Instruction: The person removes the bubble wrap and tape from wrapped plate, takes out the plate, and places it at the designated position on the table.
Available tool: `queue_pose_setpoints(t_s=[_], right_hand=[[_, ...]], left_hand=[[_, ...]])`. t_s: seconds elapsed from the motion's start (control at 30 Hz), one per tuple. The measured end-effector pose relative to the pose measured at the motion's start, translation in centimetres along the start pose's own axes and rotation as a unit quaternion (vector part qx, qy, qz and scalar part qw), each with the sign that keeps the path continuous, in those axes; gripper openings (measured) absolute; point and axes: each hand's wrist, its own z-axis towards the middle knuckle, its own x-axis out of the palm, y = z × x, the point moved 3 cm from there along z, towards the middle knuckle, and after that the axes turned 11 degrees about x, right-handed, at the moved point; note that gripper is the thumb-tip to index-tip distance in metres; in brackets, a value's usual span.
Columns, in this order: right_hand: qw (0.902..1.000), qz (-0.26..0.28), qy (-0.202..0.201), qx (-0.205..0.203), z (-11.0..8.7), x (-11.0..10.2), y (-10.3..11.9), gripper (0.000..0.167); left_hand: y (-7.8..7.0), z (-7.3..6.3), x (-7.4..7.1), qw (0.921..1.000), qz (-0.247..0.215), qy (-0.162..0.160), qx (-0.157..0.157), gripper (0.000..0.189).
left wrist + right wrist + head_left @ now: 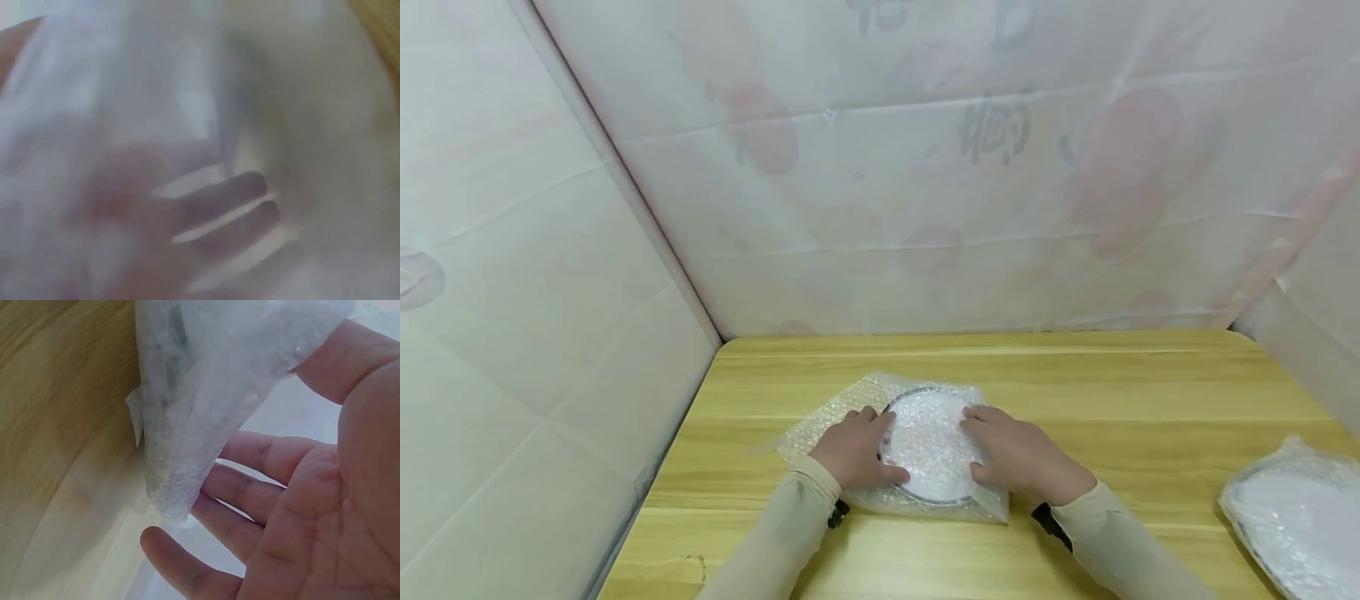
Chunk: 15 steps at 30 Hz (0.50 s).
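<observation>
On the wooden table lies a round white plate with a dark patterned rim, inside clear bubble wrap [928, 442]. My left hand [857, 450] holds its left side, thumb toward the near rim. In the left wrist view, blurred wrap covers most of the picture and the left fingers [228, 215] show dimly through it. At the plate's right side, my right hand [1018, 452] grips the wrap's edge. The right wrist view shows the thumb on one side of the bubble wrap [194, 394] and the fingers [244, 490] on the other, little finger apart.
A second bubble-wrapped plate [1296, 517] lies at the table's right edge. A loose flap of wrap [827, 417] spreads left of the first plate. Pale printed sheets [880, 208] stand as walls behind and beside the wooden table [1097, 383].
</observation>
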Motion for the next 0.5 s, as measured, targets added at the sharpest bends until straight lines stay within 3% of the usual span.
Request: queue_pose_setpoints(t_s=[0.3, 0.5], right_hand=[[0.9996, 0.022, 0.01, -0.017, 0.0, -0.3, -0.6, 0.059], [0.9984, 0.037, 0.009, -0.043, 0.5, 0.0, -1.4, 0.058]], left_hand=[[-0.1, 0.5, 0.0, 0.9989, 0.015, -0.043, 0.012, 0.096], [-0.1, 0.9, 0.5, 0.998, 0.04, -0.015, 0.045, 0.115]])
